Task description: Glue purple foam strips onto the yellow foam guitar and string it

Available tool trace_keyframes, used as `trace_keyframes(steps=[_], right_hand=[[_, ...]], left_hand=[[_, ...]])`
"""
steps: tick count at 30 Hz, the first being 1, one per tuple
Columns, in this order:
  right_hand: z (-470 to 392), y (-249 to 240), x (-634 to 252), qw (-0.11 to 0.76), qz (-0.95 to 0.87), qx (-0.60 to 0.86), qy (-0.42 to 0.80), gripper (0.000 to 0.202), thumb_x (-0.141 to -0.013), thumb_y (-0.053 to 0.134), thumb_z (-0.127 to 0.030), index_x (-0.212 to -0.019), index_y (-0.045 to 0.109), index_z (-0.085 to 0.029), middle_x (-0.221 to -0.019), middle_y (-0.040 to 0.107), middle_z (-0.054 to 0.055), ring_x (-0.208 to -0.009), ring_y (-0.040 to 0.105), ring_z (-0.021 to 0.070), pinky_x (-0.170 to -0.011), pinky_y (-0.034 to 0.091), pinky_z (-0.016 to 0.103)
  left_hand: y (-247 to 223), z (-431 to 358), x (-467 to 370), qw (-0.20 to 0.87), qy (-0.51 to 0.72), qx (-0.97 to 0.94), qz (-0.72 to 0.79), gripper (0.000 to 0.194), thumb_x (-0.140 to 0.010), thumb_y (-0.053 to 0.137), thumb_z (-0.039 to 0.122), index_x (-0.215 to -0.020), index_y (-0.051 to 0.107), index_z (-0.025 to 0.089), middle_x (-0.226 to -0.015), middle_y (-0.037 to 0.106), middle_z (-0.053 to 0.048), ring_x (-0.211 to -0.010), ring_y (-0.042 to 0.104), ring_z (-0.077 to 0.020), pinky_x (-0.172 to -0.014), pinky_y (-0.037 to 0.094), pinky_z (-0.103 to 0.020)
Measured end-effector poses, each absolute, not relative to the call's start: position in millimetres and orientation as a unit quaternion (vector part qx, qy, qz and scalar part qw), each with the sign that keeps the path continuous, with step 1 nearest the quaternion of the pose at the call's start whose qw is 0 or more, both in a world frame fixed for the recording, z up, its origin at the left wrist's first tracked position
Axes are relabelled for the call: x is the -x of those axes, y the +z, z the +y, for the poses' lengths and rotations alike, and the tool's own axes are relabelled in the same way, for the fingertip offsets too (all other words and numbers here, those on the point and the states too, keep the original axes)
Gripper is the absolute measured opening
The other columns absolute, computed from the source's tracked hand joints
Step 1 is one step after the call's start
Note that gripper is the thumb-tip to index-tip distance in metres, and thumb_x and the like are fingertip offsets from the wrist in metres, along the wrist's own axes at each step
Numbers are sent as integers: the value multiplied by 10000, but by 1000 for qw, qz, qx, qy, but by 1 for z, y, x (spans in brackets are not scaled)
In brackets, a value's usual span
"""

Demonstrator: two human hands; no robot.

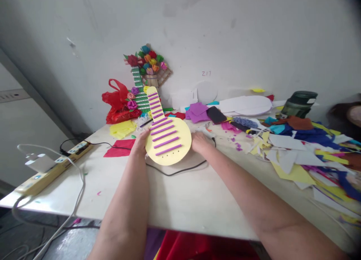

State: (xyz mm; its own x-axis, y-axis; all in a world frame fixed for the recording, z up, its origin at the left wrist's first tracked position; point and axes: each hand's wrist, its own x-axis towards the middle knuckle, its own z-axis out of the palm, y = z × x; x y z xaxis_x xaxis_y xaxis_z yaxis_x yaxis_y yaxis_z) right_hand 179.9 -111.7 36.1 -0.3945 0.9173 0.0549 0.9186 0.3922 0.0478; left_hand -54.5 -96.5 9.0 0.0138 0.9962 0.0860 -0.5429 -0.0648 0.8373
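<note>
A yellow cardboard guitar shape (169, 139) with purple strips across its neck and round body stands tilted up in front of me. My left hand (140, 142) grips the left edge of the body, its thumb side showing. Close against the right edge is my right hand (199, 142), with its fingers curled in. Those fingertips are hidden, so what they hold cannot be made out. Just behind the right hand lies a pale glue gun (207, 131) with an orange part. Its black cable (169, 174) loops below the guitar.
At the left edge lies a power strip (67, 157) with a white charger (40, 163). Paper flowers (152, 61) and a red bag (115, 102) stand at the back. Coloured paper scraps (293, 151), a black phone-like object (216, 115) and a dark green bottle (300, 104) lie rightward.
</note>
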Motion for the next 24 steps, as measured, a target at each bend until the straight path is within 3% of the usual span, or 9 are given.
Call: trace_keyframes(steps=[4, 9, 14, 19, 24], right_hand=[[-104, 35, -189, 8, -830, 556, -43, 309, -788, 402, -183, -953, 661, -147, -1011, 649, 151, -940, 595, 280, -725, 444, 345], [-96, 33, -195, -2, -822, 569, -31, 322, -749, 475, -265, -996, 653, -161, -1030, 643, 154, -932, 599, 284, -736, 452, 362], [-96, 43, -204, -18, -782, 623, -14, 370, -644, 562, -217, -994, 652, -138, -1011, 645, 164, -945, 594, 281, -740, 452, 345], [-89, 47, -217, 11, -747, 664, 40, 337, -588, 589, -235, -914, 671, -199, -1004, 652, 112, -925, 598, 251, -714, 449, 308], [-79, 45, -226, 62, -729, 678, 70, 406, -591, 593, -307, -980, 647, -207, -1029, 644, 102, -905, 600, 242, -687, 447, 294]], left_hand=[[6, -94, 56, 607, 615, -383, 327, 309, -729, 598, 278, -991, 598, 115, -870, 693, -104, -907, 626, -287, -843, 500, -409], [7, -95, 54, 592, 612, -388, 352, 272, -715, 619, 289, -925, 627, 116, -801, 701, -100, -865, 640, -289, -814, 516, -400], [8, -93, 55, 603, 601, -395, 345, 339, -734, 596, 257, -1039, 605, 110, -826, 701, -104, -873, 638, -289, -818, 512, -407], [5, -91, 56, 607, 591, -404, 346, 322, -737, 599, 278, -996, 622, 88, -847, 695, -131, -842, 645, -296, -812, 508, -424], [7, -92, 53, 613, 587, -397, 349, 367, -742, 592, 345, -1016, 615, 101, -893, 688, -134, -878, 635, -299, -824, 496, -434]])
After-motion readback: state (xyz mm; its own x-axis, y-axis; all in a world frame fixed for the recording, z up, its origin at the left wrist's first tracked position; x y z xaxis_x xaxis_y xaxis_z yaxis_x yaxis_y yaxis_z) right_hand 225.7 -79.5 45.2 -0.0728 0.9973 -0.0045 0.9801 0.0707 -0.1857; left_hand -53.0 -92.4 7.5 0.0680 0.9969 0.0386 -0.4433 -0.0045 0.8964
